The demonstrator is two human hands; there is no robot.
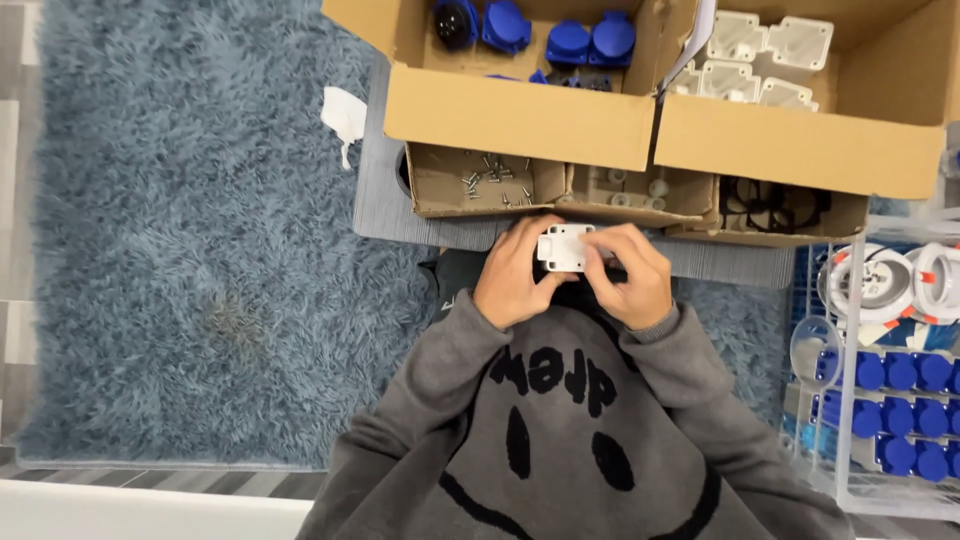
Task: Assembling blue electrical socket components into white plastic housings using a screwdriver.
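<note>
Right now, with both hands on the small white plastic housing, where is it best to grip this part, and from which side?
Probably by its two short side edges, one from each side. The white housing is a flat, roughly square piece held face-up, so its edges give opposite surfaces. The left hand and right hand already pinch it this way, in front of the cardboard tray of screws.

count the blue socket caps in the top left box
4 clearly show in the cardboard box: one by a black part, a pair, with blue bits below; more may be hidden.
</note>
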